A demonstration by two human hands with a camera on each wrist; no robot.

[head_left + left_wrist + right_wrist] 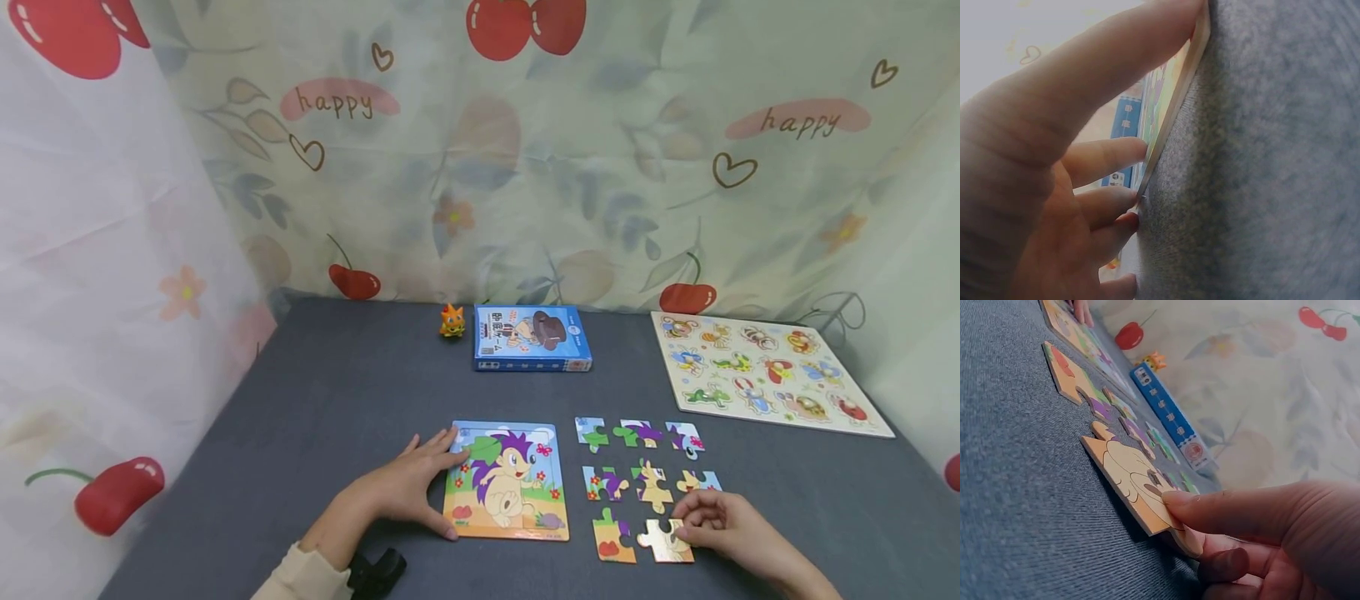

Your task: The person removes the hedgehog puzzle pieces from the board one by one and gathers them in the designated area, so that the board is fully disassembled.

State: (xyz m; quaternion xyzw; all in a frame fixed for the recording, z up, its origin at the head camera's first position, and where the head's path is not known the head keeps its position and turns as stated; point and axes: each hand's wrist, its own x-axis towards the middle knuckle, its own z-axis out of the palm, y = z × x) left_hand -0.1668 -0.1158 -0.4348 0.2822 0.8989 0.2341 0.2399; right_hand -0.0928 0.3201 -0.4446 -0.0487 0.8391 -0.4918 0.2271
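Note:
My left hand (408, 487) lies along the left side of a hedgehog picture board (510, 483), its spread fingers and thumb touching the edge. In the left wrist view the thumb and fingertips of the left hand (1066, 156) meet the board's thin rim. At the lower right, my right hand (723, 529) pinches a cream-and-orange jigsaw piece (1132, 478) at its right end, thumb on top and fingers curled under. Just left of it sits a piece with a red shape (615, 537). More jigsaw pieces (655, 486) lie in loose rows above; the hand partly covers one.
A blue box (532, 337) stands at the back, with a small orange figurine (452, 321) beside it. A white insect-picture board (772, 375) lies at the back right. A patterned curtain (525, 167) hangs behind the dark table (337, 400).

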